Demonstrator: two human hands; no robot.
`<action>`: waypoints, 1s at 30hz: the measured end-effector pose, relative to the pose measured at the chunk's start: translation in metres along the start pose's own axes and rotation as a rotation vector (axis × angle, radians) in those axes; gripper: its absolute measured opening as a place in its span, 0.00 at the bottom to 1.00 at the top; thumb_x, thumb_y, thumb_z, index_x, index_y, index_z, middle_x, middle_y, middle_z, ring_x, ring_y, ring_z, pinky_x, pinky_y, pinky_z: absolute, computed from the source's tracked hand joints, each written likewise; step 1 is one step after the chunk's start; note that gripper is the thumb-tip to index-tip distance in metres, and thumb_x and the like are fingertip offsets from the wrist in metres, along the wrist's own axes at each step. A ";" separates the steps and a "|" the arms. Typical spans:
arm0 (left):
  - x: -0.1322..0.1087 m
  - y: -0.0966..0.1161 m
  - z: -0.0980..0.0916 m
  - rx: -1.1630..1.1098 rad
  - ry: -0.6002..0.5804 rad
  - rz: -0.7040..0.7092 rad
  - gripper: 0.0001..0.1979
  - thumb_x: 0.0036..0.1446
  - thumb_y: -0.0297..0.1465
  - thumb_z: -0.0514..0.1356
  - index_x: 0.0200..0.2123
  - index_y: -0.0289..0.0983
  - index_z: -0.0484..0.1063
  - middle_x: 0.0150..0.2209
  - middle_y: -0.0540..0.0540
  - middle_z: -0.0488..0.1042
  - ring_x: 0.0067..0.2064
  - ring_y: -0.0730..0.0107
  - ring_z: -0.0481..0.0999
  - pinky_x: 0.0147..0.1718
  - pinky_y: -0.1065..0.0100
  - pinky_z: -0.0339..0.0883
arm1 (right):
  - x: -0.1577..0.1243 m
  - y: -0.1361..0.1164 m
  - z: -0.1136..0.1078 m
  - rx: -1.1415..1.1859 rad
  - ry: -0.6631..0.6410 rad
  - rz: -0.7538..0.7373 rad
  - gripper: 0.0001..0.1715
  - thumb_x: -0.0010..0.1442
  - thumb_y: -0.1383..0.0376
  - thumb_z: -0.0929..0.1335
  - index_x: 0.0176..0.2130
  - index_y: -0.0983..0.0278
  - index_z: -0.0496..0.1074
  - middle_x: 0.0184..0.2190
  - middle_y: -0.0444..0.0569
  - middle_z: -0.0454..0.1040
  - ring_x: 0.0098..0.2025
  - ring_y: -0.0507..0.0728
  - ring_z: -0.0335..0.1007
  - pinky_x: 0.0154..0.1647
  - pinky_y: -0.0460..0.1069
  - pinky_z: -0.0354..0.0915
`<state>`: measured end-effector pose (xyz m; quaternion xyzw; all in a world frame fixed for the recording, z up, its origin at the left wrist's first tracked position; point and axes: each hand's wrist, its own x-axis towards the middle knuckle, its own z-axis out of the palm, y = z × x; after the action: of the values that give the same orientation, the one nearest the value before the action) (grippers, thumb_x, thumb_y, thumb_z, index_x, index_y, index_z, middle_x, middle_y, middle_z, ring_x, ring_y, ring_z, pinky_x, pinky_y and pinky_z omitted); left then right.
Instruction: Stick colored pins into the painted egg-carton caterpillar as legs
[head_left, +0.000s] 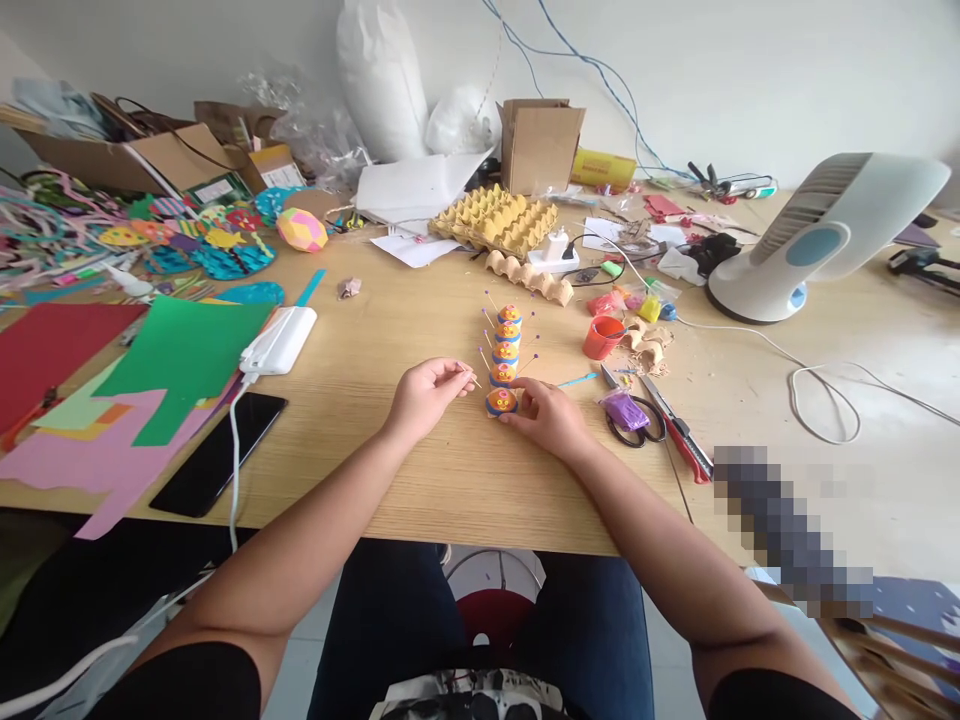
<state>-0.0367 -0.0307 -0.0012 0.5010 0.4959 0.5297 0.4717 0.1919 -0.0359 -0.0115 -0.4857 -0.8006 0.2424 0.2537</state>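
Note:
A row of several orange domes with blue rims, an egg-carton caterpillar (505, 350), stretches away from me on the table. Thin sticks tipped with purple balls stand out from both its sides. My right hand (553, 415) grips the nearest dome from the right, thumb low at its front and fingers at its side. Left of the caterpillar, my left hand (427, 395) pinches a thin toothpick (475, 379), whose tip points toward the near domes. I cannot make out whether the tip touches them.
Right of the caterpillar are an orange cup (603, 338), scissors (637, 424), a purple clay packet (624, 410) and a red utility knife (684, 430). Farther back stand a white fan (810, 235) and egg trays (495, 220). A phone (221, 453), power bank (279, 338) and green paper (187, 345) lie left.

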 end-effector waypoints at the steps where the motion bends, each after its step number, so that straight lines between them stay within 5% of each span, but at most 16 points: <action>1: 0.000 -0.004 0.000 -0.013 0.006 -0.005 0.20 0.48 0.44 0.71 0.35 0.33 0.77 0.34 0.42 0.81 0.35 0.68 0.80 0.36 0.67 0.75 | 0.000 0.000 0.000 -0.001 -0.004 0.000 0.28 0.57 0.55 0.75 0.54 0.61 0.72 0.32 0.45 0.73 0.35 0.55 0.68 0.35 0.48 0.58; 30: 0.002 -0.010 0.003 -0.009 -0.121 -0.078 0.16 0.47 0.40 0.71 0.31 0.35 0.74 0.31 0.45 0.81 0.33 0.67 0.81 0.35 0.66 0.75 | 0.002 0.002 0.002 0.049 -0.030 0.014 0.26 0.58 0.54 0.74 0.53 0.60 0.72 0.30 0.44 0.72 0.33 0.55 0.67 0.33 0.49 0.60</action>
<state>-0.0340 -0.0279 -0.0113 0.5105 0.4833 0.4818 0.5232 0.1915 -0.0336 -0.0137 -0.4815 -0.7945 0.2710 0.2519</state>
